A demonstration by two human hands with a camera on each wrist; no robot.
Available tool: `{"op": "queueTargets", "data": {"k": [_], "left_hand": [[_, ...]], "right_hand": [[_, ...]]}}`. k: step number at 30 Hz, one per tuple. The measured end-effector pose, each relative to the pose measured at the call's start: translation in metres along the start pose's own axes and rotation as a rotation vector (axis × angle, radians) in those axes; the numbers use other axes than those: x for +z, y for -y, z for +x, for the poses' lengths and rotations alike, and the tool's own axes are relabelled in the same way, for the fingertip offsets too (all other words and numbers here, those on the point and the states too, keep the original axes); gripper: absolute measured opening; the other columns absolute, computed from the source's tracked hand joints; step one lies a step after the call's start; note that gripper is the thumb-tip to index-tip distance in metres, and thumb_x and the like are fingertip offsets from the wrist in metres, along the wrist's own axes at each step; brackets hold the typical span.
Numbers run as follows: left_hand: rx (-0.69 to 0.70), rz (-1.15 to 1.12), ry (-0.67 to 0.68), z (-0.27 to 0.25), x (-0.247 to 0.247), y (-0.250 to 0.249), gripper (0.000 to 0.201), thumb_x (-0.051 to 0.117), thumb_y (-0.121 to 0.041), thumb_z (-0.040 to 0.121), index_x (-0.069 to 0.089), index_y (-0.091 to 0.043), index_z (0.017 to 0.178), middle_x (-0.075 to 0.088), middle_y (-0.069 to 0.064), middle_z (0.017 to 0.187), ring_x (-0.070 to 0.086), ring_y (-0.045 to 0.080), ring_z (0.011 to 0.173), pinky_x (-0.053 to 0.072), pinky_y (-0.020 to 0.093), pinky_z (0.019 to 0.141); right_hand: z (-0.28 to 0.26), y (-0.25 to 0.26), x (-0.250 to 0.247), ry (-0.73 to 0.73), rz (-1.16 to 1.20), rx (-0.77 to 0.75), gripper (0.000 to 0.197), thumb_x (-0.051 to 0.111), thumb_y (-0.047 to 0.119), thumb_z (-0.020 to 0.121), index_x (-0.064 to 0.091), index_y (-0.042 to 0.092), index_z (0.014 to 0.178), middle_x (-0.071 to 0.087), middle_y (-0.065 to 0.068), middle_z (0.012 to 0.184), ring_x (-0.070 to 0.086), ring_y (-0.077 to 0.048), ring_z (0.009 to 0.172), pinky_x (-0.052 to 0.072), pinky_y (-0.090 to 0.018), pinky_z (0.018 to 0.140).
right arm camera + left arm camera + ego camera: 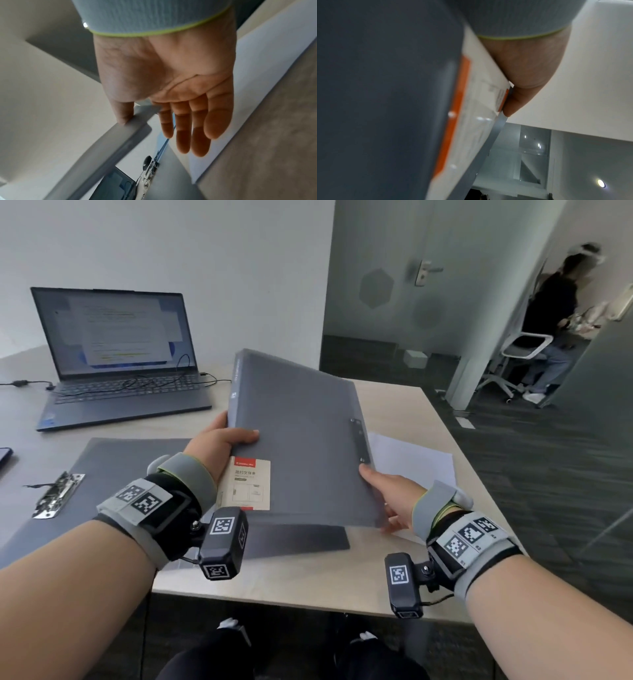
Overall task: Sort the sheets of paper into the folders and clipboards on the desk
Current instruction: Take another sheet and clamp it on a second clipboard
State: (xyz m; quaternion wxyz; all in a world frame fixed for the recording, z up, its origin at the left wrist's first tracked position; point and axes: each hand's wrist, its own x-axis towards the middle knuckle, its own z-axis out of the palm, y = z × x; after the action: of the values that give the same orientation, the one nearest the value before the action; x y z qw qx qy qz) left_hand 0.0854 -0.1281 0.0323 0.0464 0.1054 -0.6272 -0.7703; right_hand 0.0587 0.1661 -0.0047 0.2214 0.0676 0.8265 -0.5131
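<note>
A grey folder (301, 440) with a white and red label is tilted above the desk, held by both hands. My left hand (222, 441) grips its spine edge, thumb on top; in the left wrist view the same hand (522, 81) holds the folder (385, 94) by the label. My right hand (383, 491) pinches the folder's right edge below a black clasp, thumb on top. From the right wrist my right hand (154, 119) shows straight fingers under the folder's cover (111, 142). White sheets of paper (414, 460) lie on the desk beneath. A grey clipboard (120, 460) lies at left.
An open laptop (120, 354) with cables stands at the back left. A phone (5, 457) lies at the left edge. Another dark folder (301, 539) lies flat under the raised one. The desk (342, 583) ends just before me. A person (555, 313) stands far right.
</note>
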Motion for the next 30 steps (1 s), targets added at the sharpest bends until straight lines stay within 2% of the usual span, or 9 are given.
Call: {"op": "queueTargets", "data": {"k": [3,7,11,14,18,21,26,28,30], "left_hand": [[-0.005,-0.054,-0.029,0.011,-0.01,-0.004,0.046,0.058,0.003,0.084,0.058,-0.017,0.125,0.069,0.015,0.092,0.069,0.025,0.054,0.057,0.033,0.048],[-0.008,-0.095,-0.077,0.028,-0.016,-0.004,0.04,0.059,0.004,0.086,0.056,-0.011,0.123,0.068,0.014,0.088,0.068,0.023,0.049,0.055,0.031,0.044],[-0.003,-0.129,-0.101,0.048,-0.011,-0.003,0.035,0.068,-0.006,0.083,0.059,-0.011,0.117,0.069,0.012,0.088,0.068,0.023,0.051,0.056,0.032,0.046],[-0.031,-0.091,-0.047,0.071,-0.005,-0.004,0.052,0.072,-0.015,0.07,0.06,-0.011,0.12,0.065,0.012,0.089,0.065,0.024,0.052,0.055,0.032,0.048],[-0.147,0.07,0.012,0.101,0.006,0.003,0.042,0.063,-0.003,0.083,0.062,-0.02,0.12,0.068,0.006,0.089,0.066,0.021,0.064,0.054,0.029,0.048],[-0.218,0.169,-0.009,0.132,0.014,0.007,0.043,0.062,-0.002,0.08,0.064,-0.021,0.119,0.067,0.005,0.087,0.06,0.021,0.064,0.048,0.027,0.048],[-0.189,0.307,-0.062,0.181,0.029,0.008,0.017,0.063,-0.004,0.079,0.062,-0.014,0.093,0.054,0.01,0.089,0.049,0.021,0.065,0.042,0.024,0.048],[-0.161,0.413,-0.069,0.199,0.034,0.01,0.014,0.06,-0.002,0.078,0.061,-0.006,0.091,0.046,0.01,0.085,0.041,0.02,0.063,0.038,0.019,0.044],[-0.158,0.47,-0.103,0.213,0.042,0.011,0.017,0.062,-0.01,0.068,0.061,-0.009,0.085,0.043,0.009,0.076,0.037,0.02,0.06,0.032,0.021,0.047]], "right_hand": [[0.002,0.015,0.009,0.116,0.26,0.02,0.045,0.056,0.062,0.087,0.068,0.024,0.109,0.075,-0.005,0.105,0.072,-0.029,0.095,0.058,-0.04,0.067],[0.014,0.028,0.02,0.18,0.434,-0.015,0.02,0.054,0.026,0.091,0.063,0.014,0.105,0.068,-0.008,0.078,0.066,-0.027,0.062,0.045,-0.025,0.046],[0.039,0.036,0.02,0.081,0.5,-0.089,0.018,0.058,0.011,0.087,0.063,0.022,0.1,0.061,-0.006,0.078,0.054,-0.023,0.058,0.034,-0.02,0.04],[0.058,0.044,0.018,0.034,0.571,-0.153,0.025,0.055,0.006,0.088,0.065,0.024,0.103,0.064,-0.002,0.077,0.054,-0.019,0.059,0.032,-0.019,0.041],[0.088,0.058,0.009,-0.082,0.603,-0.145,0.023,0.056,0.005,0.088,0.064,0.024,0.1,0.065,0.0,0.075,0.056,-0.018,0.059,0.033,-0.019,0.041],[0.124,0.067,-0.003,-0.143,0.599,-0.091,0.02,0.058,0.006,0.087,0.06,0.024,0.095,0.065,-0.001,0.079,0.057,-0.018,0.061,0.033,-0.019,0.041],[0.18,0.081,-0.017,-0.199,0.574,0.012,0.013,0.063,0.009,0.084,0.059,0.015,0.095,0.063,-0.005,0.082,0.054,-0.019,0.057,0.033,-0.017,0.033],[0.2,0.087,-0.019,-0.232,0.549,0.042,0.009,0.068,0.012,0.083,0.062,0.011,0.09,0.062,-0.006,0.077,0.051,-0.018,0.052,0.033,-0.015,0.032],[0.219,0.089,-0.021,-0.273,0.513,0.07,0.013,0.074,0.015,0.082,0.064,0.009,0.086,0.061,-0.007,0.077,0.05,-0.018,0.05,0.036,-0.015,0.032]]}}
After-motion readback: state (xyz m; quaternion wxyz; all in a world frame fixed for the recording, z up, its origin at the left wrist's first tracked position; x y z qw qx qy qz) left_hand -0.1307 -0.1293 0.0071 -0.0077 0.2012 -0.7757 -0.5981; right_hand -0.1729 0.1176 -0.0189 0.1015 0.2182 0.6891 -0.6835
